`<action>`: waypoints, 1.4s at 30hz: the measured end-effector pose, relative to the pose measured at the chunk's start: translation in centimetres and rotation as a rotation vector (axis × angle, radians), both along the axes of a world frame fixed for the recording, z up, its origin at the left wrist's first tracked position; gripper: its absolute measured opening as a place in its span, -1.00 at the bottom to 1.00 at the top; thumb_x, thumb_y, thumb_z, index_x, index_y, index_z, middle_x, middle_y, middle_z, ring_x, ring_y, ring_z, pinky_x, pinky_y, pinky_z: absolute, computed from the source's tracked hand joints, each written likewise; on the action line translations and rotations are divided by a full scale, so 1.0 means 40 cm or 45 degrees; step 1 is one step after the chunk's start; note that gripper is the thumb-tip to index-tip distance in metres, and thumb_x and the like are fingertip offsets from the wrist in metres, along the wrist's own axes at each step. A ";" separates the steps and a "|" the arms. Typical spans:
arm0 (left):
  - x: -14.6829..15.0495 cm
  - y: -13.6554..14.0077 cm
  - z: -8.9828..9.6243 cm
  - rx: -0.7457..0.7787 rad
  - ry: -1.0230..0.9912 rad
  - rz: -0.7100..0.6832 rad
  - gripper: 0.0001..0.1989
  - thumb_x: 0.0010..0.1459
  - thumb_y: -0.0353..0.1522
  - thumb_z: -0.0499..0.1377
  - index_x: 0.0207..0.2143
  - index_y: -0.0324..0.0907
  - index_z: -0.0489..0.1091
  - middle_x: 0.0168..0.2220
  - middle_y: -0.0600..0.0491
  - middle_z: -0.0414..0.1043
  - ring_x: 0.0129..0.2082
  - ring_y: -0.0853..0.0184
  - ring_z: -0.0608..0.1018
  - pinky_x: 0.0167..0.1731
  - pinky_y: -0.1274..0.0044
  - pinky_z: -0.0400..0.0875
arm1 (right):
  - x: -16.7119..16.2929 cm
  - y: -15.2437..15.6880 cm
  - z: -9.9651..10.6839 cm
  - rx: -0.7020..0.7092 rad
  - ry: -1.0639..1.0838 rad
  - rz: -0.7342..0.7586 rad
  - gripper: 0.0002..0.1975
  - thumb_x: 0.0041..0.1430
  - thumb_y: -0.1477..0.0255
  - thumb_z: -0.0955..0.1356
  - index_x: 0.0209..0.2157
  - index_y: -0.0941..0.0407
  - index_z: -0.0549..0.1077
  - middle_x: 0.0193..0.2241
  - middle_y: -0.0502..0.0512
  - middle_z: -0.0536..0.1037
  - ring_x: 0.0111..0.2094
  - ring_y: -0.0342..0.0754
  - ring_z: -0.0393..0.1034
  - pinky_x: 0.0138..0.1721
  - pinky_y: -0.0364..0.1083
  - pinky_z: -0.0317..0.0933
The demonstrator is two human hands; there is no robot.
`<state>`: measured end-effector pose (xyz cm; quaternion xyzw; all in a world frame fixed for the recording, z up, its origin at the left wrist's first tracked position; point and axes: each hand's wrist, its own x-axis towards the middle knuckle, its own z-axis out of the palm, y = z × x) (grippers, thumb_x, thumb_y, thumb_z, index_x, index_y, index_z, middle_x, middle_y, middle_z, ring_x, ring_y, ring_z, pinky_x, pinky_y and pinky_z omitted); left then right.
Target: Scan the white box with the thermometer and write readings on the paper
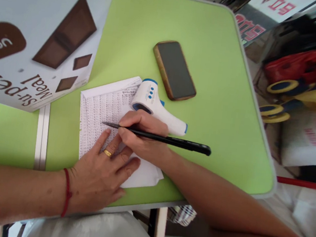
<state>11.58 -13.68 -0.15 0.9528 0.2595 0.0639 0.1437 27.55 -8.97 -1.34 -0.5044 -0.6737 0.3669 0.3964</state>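
Observation:
A sheet of paper (96, 111) covered in rows of small handwriting lies on the green table. My left hand (106, 169), with a gold ring and a red wrist string, rests flat on its lower part, fingers spread. In my right hand (147, 136) is a black pen (178, 141), pinched between thumb and fingers. The pen's tip meets or hovers just over the written rows; which of the two I cannot tell. Right behind my right hand, a white and blue infrared thermometer (159, 109) lies on its side, partly over the paper's edge.
A phone (176, 71) in a brown case lies beyond the thermometer. At the left a large white box (38, 36) with brown printing stands on the green table (224, 141). Past the table's right edge are yellow-handled tools (288, 99), a red bag (306, 67) and a printed sack (312, 136).

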 end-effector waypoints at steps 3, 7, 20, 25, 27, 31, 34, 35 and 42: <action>0.000 -0.001 -0.001 -0.009 0.001 0.001 -0.38 0.19 -0.07 0.17 0.20 -0.21 0.25 0.20 -0.16 0.26 0.25 -0.11 0.21 0.24 0.04 -0.05 | 0.000 0.000 0.002 -0.022 -0.018 0.016 -0.92 -0.04 0.53 0.32 -0.52 0.07 0.36 -0.60 -0.09 0.43 -0.55 -0.19 0.29 -0.52 -0.17 0.22; 0.000 -0.002 -0.003 -0.006 0.000 -0.002 -0.40 0.21 -0.07 0.14 0.20 -0.20 0.25 0.20 -0.15 0.26 0.26 -0.08 0.21 0.26 0.04 -0.08 | -0.001 -0.001 0.004 -0.059 -0.025 0.045 -0.94 -0.03 0.50 0.32 -0.51 0.07 0.36 -0.61 -0.09 0.43 -0.55 -0.19 0.30 -0.51 -0.17 0.23; 0.000 0.001 -0.001 0.010 -0.009 -0.005 -0.38 0.19 -0.07 0.16 0.20 -0.23 0.25 0.22 -0.15 0.25 0.24 -0.09 0.23 0.25 0.03 -0.05 | -0.004 -0.002 0.009 -0.026 -0.059 0.075 -0.90 -0.02 0.55 0.32 -0.52 0.07 0.33 -0.62 -0.10 0.42 -0.56 -0.19 0.30 -0.51 -0.17 0.21; -0.002 -0.002 -0.001 0.008 -0.004 -0.003 -0.38 0.19 -0.07 0.16 0.20 -0.22 0.25 0.20 -0.15 0.27 0.25 -0.10 0.22 0.25 0.03 -0.05 | -0.006 0.000 0.007 -0.024 -0.058 0.017 -0.92 -0.05 0.53 0.31 -0.53 0.07 0.33 -0.62 -0.10 0.41 -0.57 -0.19 0.28 -0.52 -0.16 0.21; -0.001 -0.003 -0.001 0.002 -0.002 -0.004 -0.38 0.19 -0.07 0.16 0.20 -0.22 0.25 0.19 -0.15 0.28 0.25 -0.10 0.22 0.25 0.04 -0.05 | -0.006 0.000 0.007 -0.002 -0.066 -0.008 -0.92 -0.06 0.53 0.31 -0.53 0.07 0.33 -0.62 -0.10 0.40 -0.57 -0.19 0.27 -0.52 -0.16 0.20; 0.001 -0.001 -0.003 0.003 -0.014 0.001 -0.38 0.19 -0.07 0.16 0.19 -0.23 0.26 0.18 -0.14 0.29 0.23 -0.11 0.24 0.24 0.03 -0.05 | -0.005 0.001 0.010 0.000 -0.057 0.053 -0.90 -0.05 0.56 0.31 -0.54 0.08 0.33 -0.63 -0.10 0.40 -0.57 -0.20 0.28 -0.53 -0.18 0.19; 0.001 0.001 -0.003 0.002 -0.014 -0.002 -0.38 0.19 -0.08 0.17 0.19 -0.23 0.26 0.18 -0.14 0.29 0.23 -0.11 0.24 0.23 0.03 -0.04 | -0.004 0.001 0.008 0.001 -0.054 0.076 -0.91 -0.04 0.55 0.30 -0.54 0.08 0.33 -0.64 -0.10 0.39 -0.58 -0.20 0.27 -0.54 -0.18 0.19; 0.001 0.001 -0.002 0.000 -0.010 -0.004 -0.39 0.19 -0.08 0.17 0.19 -0.23 0.26 0.18 -0.14 0.28 0.23 -0.10 0.24 0.23 0.03 -0.04 | -0.003 0.001 0.006 -0.004 -0.046 0.074 -0.91 -0.03 0.54 0.30 -0.53 0.08 0.32 -0.64 -0.10 0.39 -0.58 -0.20 0.27 -0.54 -0.18 0.19; -0.001 -0.003 -0.004 0.013 -0.009 -0.005 -0.37 0.19 -0.07 0.15 0.21 -0.22 0.24 0.21 -0.16 0.24 0.25 -0.10 0.22 0.24 0.03 -0.07 | 0.000 0.000 -0.001 0.019 -0.028 0.051 -0.89 -0.04 0.57 0.30 -0.52 0.08 0.33 -0.62 -0.12 0.38 -0.58 -0.22 0.25 -0.53 -0.19 0.18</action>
